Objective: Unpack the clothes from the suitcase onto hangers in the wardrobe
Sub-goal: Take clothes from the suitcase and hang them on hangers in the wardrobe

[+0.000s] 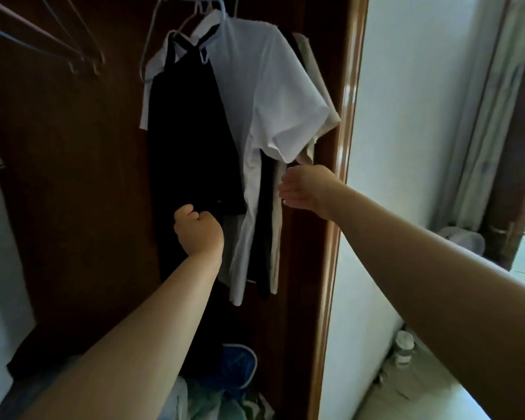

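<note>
A black garment (191, 131) hangs on a light hanger (176, 34) inside the dark wooden wardrobe (73, 177). To its right hangs a white short-sleeved shirt (270, 95) on another hanger, with a cream garment (311, 74) behind it. My left hand (198, 231) is closed on the lower part of the black garment. My right hand (306, 187) is just below the white shirt's sleeve, fingers curled by the cream cloth; what it holds is unclear. No suitcase is in view.
Several empty hangers (82, 53) hang at the upper left. On the wardrobe floor lie a blue bag (240, 365) and pale plastic bags (206, 401). The wardrobe's wooden frame (340, 207) stands at the right, with a white wall (406, 147) and a doorway beyond.
</note>
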Demonstrator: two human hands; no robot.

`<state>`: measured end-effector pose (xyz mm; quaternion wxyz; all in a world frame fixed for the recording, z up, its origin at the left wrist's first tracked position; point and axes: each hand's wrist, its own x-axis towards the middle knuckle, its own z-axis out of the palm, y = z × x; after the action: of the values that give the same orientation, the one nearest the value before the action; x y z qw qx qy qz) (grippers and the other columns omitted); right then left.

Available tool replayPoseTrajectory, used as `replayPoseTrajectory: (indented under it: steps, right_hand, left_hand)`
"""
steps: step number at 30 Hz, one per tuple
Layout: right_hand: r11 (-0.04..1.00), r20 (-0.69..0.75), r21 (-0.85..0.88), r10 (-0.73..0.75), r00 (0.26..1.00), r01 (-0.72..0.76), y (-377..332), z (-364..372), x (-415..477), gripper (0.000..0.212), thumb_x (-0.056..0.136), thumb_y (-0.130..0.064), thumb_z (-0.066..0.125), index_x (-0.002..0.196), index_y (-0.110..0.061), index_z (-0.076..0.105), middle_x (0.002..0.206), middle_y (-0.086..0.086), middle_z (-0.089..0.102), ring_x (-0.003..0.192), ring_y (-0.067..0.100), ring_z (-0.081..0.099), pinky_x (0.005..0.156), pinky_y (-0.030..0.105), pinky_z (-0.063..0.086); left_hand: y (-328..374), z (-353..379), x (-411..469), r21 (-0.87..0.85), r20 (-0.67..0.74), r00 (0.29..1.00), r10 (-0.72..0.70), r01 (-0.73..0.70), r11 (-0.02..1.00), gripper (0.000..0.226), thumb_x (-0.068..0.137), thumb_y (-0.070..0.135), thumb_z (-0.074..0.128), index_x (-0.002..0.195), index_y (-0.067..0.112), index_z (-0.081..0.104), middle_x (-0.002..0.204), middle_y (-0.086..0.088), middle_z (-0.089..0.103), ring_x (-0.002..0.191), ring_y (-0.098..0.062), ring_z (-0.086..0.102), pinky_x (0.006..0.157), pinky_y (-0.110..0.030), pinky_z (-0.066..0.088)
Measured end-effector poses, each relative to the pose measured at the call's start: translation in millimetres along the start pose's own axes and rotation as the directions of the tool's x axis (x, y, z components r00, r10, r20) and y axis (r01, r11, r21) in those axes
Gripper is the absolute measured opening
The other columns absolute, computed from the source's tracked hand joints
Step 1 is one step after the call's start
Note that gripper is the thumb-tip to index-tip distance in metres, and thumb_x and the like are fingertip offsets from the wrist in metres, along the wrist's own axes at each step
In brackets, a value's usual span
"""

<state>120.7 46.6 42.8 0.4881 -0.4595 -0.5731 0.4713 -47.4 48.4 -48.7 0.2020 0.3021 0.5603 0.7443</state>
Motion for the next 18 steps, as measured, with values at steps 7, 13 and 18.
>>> replayPoseTrajectory:
  steps: [7,13,18]
  right_hand:
    - [0.979,-0.085,-0.069,0.184,0.979,-0.190,97,-116,-60,0.013,0.092,-0.014,0.054,0.089,-0.004,0.062,0.086,0.013,0.067,0.075,0.024,0.066,0.081,0.038,0.056]
    - [0.929,-0.150,-0.046,0.356,0.922,-0.366,202,-214,-121,0.013,0.094,-0.015,0.050,0.088,-0.008,0.059,0.082,0.010,0.064,0.072,0.022,0.062,0.076,0.034,0.053]
    - [0.838,-0.246,-0.034,0.521,0.817,-0.545,291,-275,-169,0.020,0.096,-0.012,0.050,0.102,0.001,0.063,0.090,0.012,0.067,0.076,0.024,0.065,0.074,0.035,0.055]
  left_hand:
    - [-44,33,-128,0.053,0.095,0.987,-0.126,0.121,0.991,0.037,0.098,0.013,0.039,0.134,0.010,0.049,0.129,-0.008,0.056,0.117,-0.025,0.055,0.098,-0.032,0.043]
    - [-113,53,-237,0.138,0.203,0.943,-0.264,0.239,0.961,0.035,0.096,0.011,0.041,0.129,0.010,0.053,0.120,-0.008,0.061,0.102,-0.019,0.060,0.070,-0.019,0.043]
    - [-184,57,-318,0.266,0.274,0.865,-0.421,0.352,0.897,0.029,0.094,0.007,0.040,0.116,0.009,0.059,0.105,-0.007,0.066,0.093,-0.020,0.062,0.082,-0.032,0.050]
